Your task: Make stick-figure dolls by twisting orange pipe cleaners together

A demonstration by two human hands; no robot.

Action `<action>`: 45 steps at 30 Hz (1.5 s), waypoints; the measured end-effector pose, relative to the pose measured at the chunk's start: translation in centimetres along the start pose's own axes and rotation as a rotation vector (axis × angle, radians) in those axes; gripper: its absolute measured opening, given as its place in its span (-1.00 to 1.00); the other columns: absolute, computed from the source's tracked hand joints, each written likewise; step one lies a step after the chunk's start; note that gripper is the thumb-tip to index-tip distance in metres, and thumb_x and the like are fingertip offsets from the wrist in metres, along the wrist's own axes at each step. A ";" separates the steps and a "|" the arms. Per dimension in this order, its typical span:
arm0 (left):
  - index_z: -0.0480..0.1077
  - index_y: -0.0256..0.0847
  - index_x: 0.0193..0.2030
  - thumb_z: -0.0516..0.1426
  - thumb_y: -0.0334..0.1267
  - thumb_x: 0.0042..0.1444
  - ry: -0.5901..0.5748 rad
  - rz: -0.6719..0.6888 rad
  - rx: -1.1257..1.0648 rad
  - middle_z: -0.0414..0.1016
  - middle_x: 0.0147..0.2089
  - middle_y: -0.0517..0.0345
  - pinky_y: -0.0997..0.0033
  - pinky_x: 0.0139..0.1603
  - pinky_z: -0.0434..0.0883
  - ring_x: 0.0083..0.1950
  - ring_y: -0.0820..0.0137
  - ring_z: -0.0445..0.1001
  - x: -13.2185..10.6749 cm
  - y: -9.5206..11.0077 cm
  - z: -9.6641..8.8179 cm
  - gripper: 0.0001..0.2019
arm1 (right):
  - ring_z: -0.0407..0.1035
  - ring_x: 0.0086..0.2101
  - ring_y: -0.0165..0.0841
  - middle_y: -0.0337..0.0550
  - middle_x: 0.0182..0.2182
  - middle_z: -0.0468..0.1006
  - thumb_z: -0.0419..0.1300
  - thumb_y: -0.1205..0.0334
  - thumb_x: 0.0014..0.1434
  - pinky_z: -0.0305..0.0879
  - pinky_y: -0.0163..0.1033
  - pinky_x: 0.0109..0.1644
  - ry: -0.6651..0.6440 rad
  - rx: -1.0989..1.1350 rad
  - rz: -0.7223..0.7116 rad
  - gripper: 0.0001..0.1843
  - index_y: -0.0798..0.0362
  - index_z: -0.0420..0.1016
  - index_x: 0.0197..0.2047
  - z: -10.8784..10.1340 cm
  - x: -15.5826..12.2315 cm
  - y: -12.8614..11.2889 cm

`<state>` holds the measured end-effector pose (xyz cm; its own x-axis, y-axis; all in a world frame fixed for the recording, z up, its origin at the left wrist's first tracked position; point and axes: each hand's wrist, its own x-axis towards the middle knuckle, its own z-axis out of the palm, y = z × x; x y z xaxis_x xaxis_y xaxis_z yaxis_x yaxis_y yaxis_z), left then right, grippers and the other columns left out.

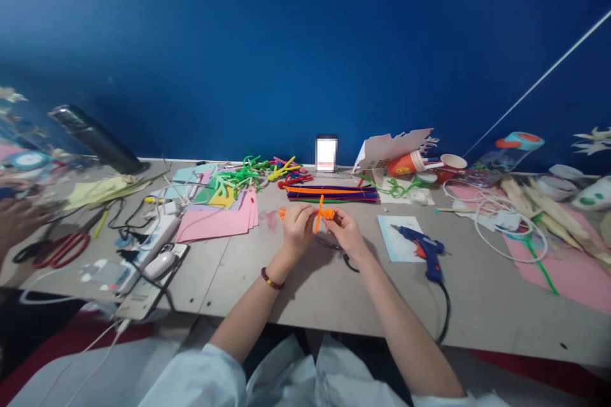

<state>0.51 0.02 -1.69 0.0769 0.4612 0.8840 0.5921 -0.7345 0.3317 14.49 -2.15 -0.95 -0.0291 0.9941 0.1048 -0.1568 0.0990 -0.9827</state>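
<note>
Above the middle of the table, my left hand (298, 229) and my right hand (347, 232) are close together, fingers closed on an orange pipe cleaner piece (327, 213). Its right end is a thick, bunched lump at my right fingertips. One orange strand stands across it between the hands, and short orange ends stick out left of my left hand. My fingers hide part of it. Just behind lies a bundle of long pipe cleaners (334, 193) in orange, purple, red and green. Loose green pipe cleaners (243, 172) are heaped to its left.
A blue glue gun (427, 248) rests partly on a pale card at right, cord running off the front edge. Pink paper (214, 222), a power strip (150, 248) and red-handled scissors (62, 249) lie left. A phone (327, 154) stands at the wall. Another person's hand (21, 219) is far left.
</note>
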 end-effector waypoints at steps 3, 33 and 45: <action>0.38 -0.22 -0.26 0.03 -0.38 0.21 -0.064 -0.061 -0.051 0.46 -0.30 0.06 0.33 -0.25 0.39 -0.27 0.38 0.42 0.2 0.0 0.0 -0.89 | 0.18 -0.51 -0.45 -0.32 -0.57 0.32 0.28 0.04 -0.03 0.17 -0.33 -0.43 0.014 -0.001 0.000 -0.72 0.01 0.45 -0.28 0.0 0.1 0.3; 0.43 -0.19 -0.33 0.11 -0.37 0.14 -0.031 -0.275 -0.410 0.41 -0.30 0.12 0.37 -0.23 0.40 -0.24 0.41 0.43 1.1 1.9 -0.7 -0.92 | -0.09 -0.67 -0.59 -0.43 -0.67 0.22 0.43 0.05 -0.30 -0.22 -0.39 -0.61 -0.072 0.429 0.296 -0.58 0.04 0.40 -0.41 -0.1 -0.4 -0.8; 0.45 -0.19 -0.36 0.12 -0.34 0.14 -0.040 -0.275 -0.379 0.44 -0.31 0.12 0.35 -0.23 0.41 -0.25 0.41 0.44 1.0 1.7 -0.7 -0.90 | 0.09 -0.65 -0.54 -0.40 -0.67 0.30 0.46 0.08 -0.35 -0.02 -0.38 -0.58 0.009 0.392 0.257 -0.56 0.04 0.46 -0.37 -0.1 0.0 -0.2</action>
<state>1.06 -1.13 -0.02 -0.0061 0.6773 0.7356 0.2604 -0.7092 0.6551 14.65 -2.20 -0.81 -0.1073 0.9847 -0.1372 -0.5068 -0.1729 -0.8445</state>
